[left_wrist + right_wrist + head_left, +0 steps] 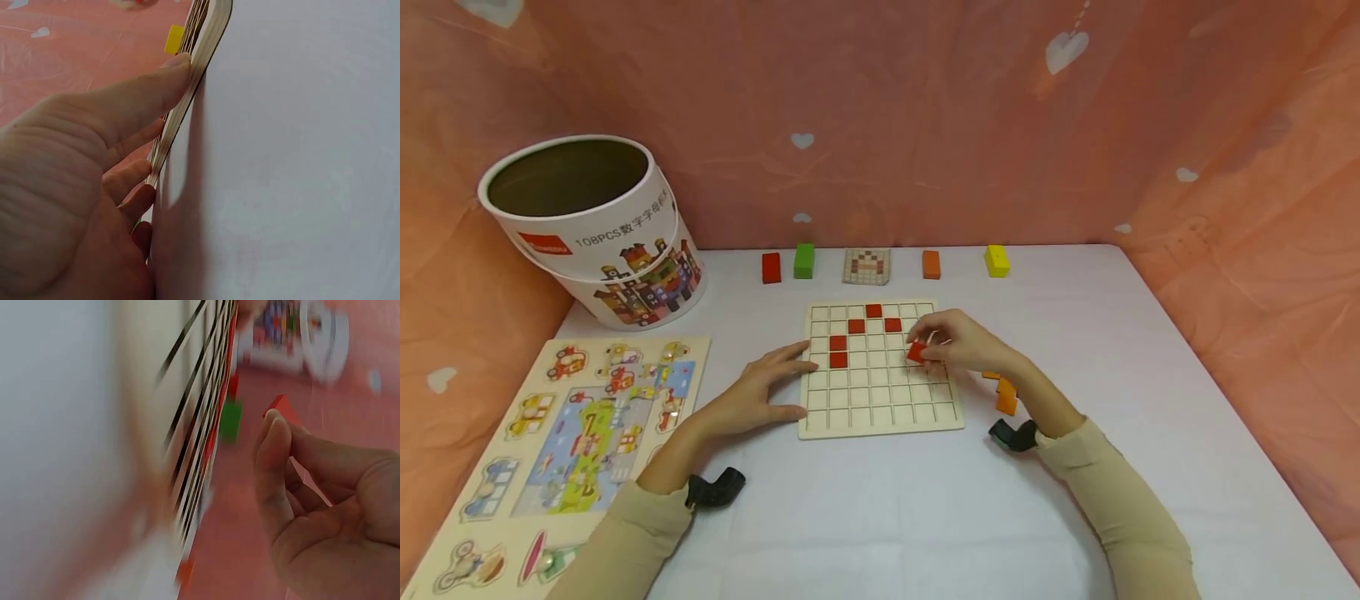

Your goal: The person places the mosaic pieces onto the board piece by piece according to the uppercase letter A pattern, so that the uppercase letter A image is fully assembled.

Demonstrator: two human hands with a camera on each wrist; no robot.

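A pale wooden grid board lies on the table with several red square tiles set in its cells, one of them a tile in the top row. My right hand pinches another red tile between thumb and finger, over the right side of the board. In the right wrist view that red tile shows at the fingertips, apart from the board. My left hand rests against the board's left edge, thumb and fingers extended. Its thumb touches the board's side in the left wrist view.
Orange tiles lie beside my right forearm, partly hidden by it. Along the back stand red, green, orange and yellow blocks, with a pattern card among them. At left are a white bucket and a vehicle puzzle.
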